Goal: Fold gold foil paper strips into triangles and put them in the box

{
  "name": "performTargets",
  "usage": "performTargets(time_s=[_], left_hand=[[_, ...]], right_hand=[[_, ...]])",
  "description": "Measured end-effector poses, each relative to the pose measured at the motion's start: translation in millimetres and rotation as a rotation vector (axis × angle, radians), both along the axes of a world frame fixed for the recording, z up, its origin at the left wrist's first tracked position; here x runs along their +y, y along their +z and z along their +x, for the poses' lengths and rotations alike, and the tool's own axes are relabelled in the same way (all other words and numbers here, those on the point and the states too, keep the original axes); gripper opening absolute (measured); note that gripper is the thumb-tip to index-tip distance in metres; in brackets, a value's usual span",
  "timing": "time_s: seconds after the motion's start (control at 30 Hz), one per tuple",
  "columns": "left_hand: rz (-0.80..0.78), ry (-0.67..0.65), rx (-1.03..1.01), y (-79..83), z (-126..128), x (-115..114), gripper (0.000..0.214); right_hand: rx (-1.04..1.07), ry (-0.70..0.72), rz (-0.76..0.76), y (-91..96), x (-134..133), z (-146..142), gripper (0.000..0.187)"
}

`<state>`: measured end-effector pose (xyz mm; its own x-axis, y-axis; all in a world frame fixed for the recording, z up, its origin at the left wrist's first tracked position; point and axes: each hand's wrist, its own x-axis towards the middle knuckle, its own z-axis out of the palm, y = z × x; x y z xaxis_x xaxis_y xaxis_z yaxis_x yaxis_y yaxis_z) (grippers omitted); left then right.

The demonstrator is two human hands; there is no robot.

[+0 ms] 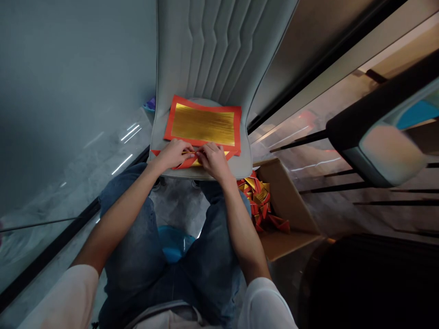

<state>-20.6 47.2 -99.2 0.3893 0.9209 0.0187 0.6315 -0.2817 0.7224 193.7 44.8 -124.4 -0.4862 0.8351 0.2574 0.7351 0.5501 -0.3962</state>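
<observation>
1. The left hand (173, 154) is gripping a folded red paper sheet with a gold foil centre (188, 161), its fingers closed on the fold.
2. The right hand (214, 160) is pinching the same sheet, just beside the left hand.
3. The folded sheet is lying at the front edge of a grey padded chair seat (158, 137), partly under a flat red-bordered gold foil sheet (204, 123).
4. Folded red-and-gold paper pieces (257, 201) are lying heaped in an open brown cardboard box (284, 196) beside the chair.

Free air above red-bordered gold paper (202, 122); chair back (212, 50) blocks ahead; cardboard box (284, 201) blocks right side.
</observation>
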Motion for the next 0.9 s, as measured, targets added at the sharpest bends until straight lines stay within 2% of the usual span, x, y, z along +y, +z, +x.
performTargets(time_s=[0.37,0.9], left_hand=[[-0.016,0.042,-0.137,-11.6,1,0,0.013],[0.005,0.019,-0.211,-15.1,4,0,0.012]], right_hand=[[0.165,-0.05,0.066,-9.5,3,0,0.021],[0.11,-0.06,0.098,-12.5,2,-2,0.022]])
